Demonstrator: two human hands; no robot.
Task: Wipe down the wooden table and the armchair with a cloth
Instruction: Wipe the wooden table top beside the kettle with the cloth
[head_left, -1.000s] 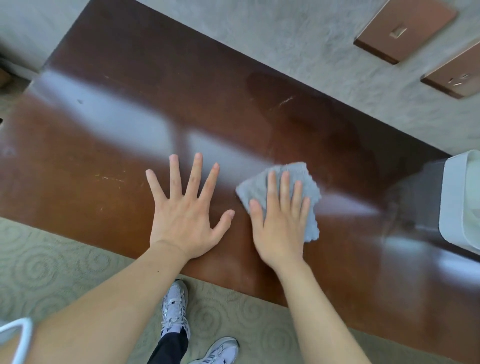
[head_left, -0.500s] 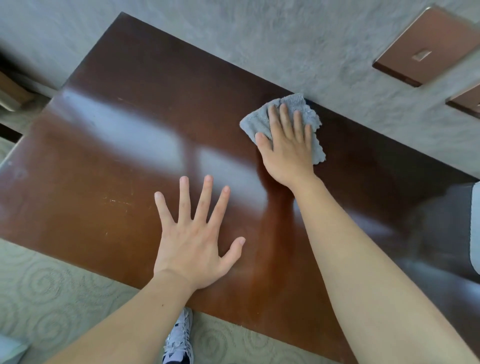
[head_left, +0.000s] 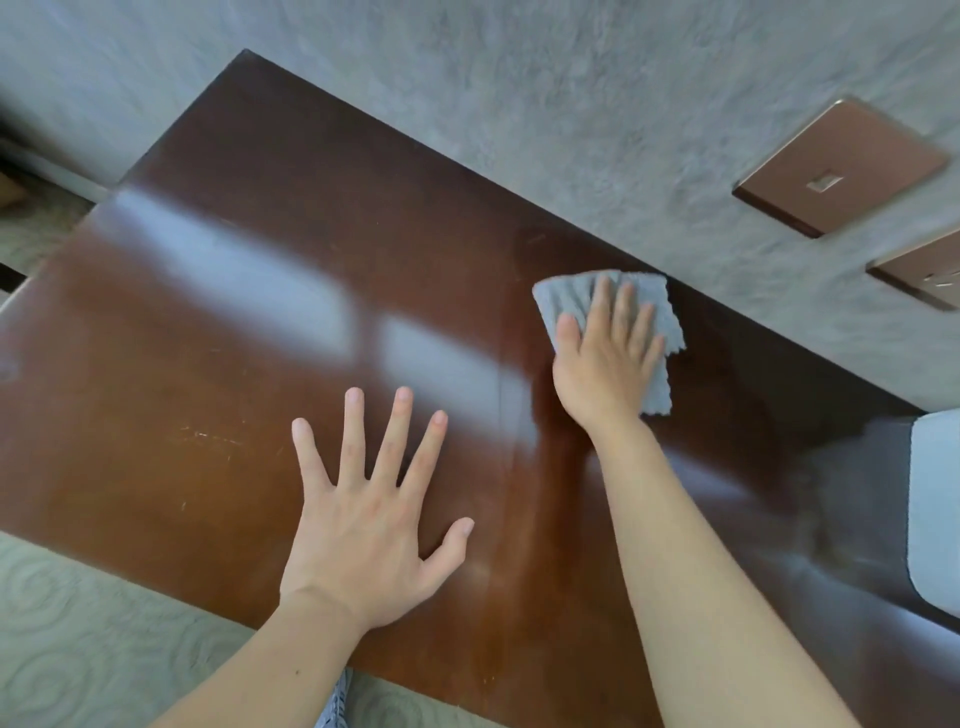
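Note:
A glossy dark brown wooden table (head_left: 218, 374) fills most of the view, its far edge against a grey wall. A grey cloth (head_left: 566, 293) lies flat near that far edge, right of centre. My right hand (head_left: 608, 358) presses on the cloth with straight fingers. My left hand (head_left: 371, 525) rests flat on the tabletop near the front edge, fingers spread wide, holding nothing. The armchair is not in view.
A white object (head_left: 935, 499) sits on the table at the right edge. Two copper wall plates (head_left: 841, 166) are mounted on the grey wall (head_left: 519, 104). Patterned carpet (head_left: 78, 649) lies below the front edge, with a shoe tip showing.
My right hand slid the cloth from near the front of the table out to the far edge by the wall, then slightly right. My left hand has stayed flat in place.

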